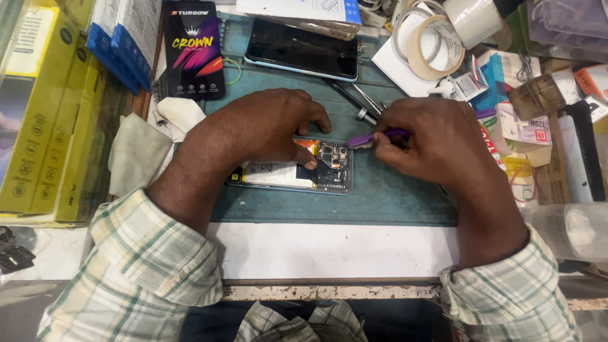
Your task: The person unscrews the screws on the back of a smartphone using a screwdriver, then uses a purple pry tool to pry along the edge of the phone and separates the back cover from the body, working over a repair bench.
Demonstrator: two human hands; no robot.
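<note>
We had one view only, from a head-worn camera. It looked steeply down, close over the green work mat (392, 196), shelves far.

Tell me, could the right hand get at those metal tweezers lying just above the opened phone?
Probably yes. The tweezers lie bare on the mat just beyond the right hand, nothing between, though that hand already holds a purple tool.

Pry tool (370, 139): purple, ctr frame
Opened phone (320, 170): black board, white battery, orange patch
Mat (392, 196): teal
Sleeves (158, 272): pale green/cream plaid, lower corners
Boxes (44, 114): yellow, left edge
Tape rolls (437, 47): cream/tan, upper right
</note>
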